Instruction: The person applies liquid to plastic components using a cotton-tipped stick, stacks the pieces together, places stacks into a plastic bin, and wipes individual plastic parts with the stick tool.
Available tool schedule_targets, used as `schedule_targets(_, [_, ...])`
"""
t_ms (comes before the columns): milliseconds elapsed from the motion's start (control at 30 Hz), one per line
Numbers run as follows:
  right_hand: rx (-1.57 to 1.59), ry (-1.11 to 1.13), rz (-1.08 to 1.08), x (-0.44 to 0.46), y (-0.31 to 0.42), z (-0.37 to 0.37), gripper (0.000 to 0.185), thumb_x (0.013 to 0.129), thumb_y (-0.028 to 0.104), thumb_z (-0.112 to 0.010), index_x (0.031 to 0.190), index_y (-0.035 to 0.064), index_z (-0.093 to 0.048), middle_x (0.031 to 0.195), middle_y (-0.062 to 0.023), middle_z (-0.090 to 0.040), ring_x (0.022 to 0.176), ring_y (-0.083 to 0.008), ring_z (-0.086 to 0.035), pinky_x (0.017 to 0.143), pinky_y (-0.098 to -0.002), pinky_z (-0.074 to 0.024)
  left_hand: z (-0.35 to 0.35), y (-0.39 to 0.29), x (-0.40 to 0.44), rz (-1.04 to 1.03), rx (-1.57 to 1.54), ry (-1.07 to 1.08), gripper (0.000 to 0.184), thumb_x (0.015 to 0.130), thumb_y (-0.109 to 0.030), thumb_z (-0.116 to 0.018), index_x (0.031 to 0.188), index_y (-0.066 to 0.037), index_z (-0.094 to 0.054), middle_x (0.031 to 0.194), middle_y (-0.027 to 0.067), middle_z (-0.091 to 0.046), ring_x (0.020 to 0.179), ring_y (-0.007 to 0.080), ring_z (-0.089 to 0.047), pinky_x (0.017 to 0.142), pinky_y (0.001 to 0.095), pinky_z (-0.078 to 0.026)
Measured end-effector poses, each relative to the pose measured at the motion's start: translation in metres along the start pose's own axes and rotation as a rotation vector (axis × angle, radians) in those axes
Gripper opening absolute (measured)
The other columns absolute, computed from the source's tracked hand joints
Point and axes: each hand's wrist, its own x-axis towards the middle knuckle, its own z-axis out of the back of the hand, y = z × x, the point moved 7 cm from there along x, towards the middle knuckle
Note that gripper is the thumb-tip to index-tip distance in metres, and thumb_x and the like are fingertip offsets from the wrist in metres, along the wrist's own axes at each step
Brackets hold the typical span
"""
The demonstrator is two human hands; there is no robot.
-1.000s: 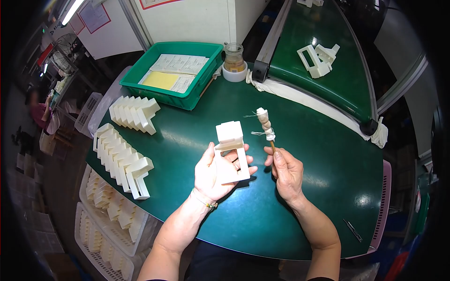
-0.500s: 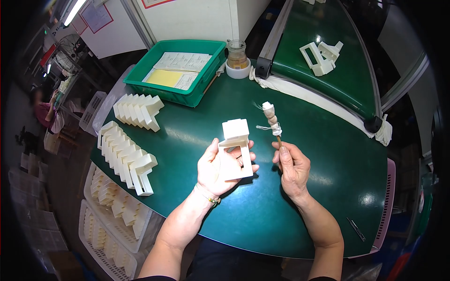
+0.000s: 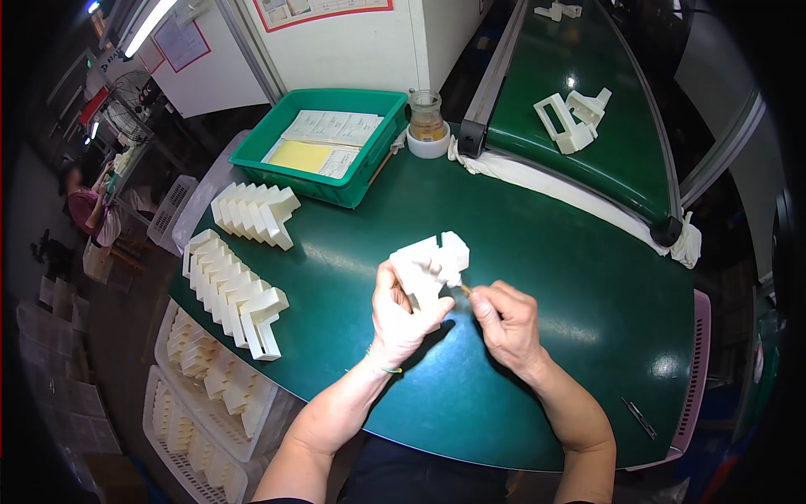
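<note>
My left hand [image 3: 401,319] grips a white plastic part [image 3: 417,262] above the green table [image 3: 353,252], its thumb and fingers around the lower end. The part is turned at an angle. In my right hand [image 3: 510,326], pinched between thumb and fingers, is a thin stick [image 3: 466,290] with a white cloth-wrapped head. That head lies against the part, and the two white surfaces are hard to tell apart. To the left on the table stand two rows of nested white parts, a shorter row [image 3: 254,212] behind a longer one [image 3: 231,290].
A green tray [image 3: 357,193] with papers and a glass jar [image 3: 426,118] are at the back. White parts [image 3: 573,120] rest on a green conveyor [image 3: 537,50]. Tweezers [image 3: 638,417] lie right. Filled baskets [image 3: 252,445] stand lower left; a seated person [image 3: 84,206] is far left.
My left hand has turned and tilted the white part. My right hand has brought the wrapped stick leftward and down against it. The camera view has shifted slightly.
</note>
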Motion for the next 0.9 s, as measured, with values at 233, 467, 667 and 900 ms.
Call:
schedule_targets(233, [-0.222, -0.018, -0.108, 0.011, -0.020, 0.021, 0.020, 0.088, 0.017, -0.061, 0.079, -0.0010, -0.066, 0.058, -0.0114, -0.058, 0.050, -0.0215, -0.056, 0.049, -0.0322, -0.0427, 0.010, -0.036, -0.003, -0.362, 0.340, -0.118, 0.069, 0.055, 0.003, -0.074, 0.113, -0.004, -0.038, 0.113, 0.0120, -0.045, 0.106, 0.0191, -0.049, 0.091, 0.0330, -0.044])
schedule_targets(467, [-0.020, -0.151, -0.049, 0.013, -0.013, 0.024, 0.021, 0.089, 0.019, -0.062, 0.081, -0.0005, -0.065, 0.056, -0.0095, -0.054, 0.048, -0.0181, -0.050, 0.048, -0.0315, -0.0400, 0.011, -0.023, 0.008, -0.266, 0.410, -0.048, 0.059, 0.052, 0.006, -0.061, 0.107, -0.007, -0.043, 0.111, 0.0078, -0.041, 0.096, 0.0146, -0.050, 0.082, 0.0279, -0.045])
schedule_targets(667, [-0.307, -0.077, -0.149, 0.012, -0.034, 0.029, 0.019, 0.086, 0.019, -0.061, 0.080, 0.0033, -0.068, 0.064, -0.0142, -0.061, 0.054, -0.0300, -0.059, 0.052, -0.0360, -0.0447, -0.004, -0.039, 0.001, -0.499, 0.465, 0.118, 0.057, 0.050, 0.001, -0.063, 0.105, -0.006, -0.050, 0.103, 0.0109, -0.051, 0.095, 0.0249, -0.053, 0.083, 0.0343, -0.045])
schedule_targets(900, [0.231, 0.031, -0.337, 0.006, -0.027, 0.004, 0.029, 0.092, 0.025, -0.060, 0.088, -0.0025, -0.067, 0.060, 0.0032, -0.051, 0.055, -0.0032, -0.041, 0.050, -0.0210, -0.0344, 0.013, 0.008, 0.008, 0.109, -0.149, -0.028, 0.065, 0.062, -0.005, -0.075, 0.118, -0.005, -0.043, 0.107, 0.0034, -0.054, 0.096, 0.0123, -0.052, 0.086, 0.0307, -0.046])
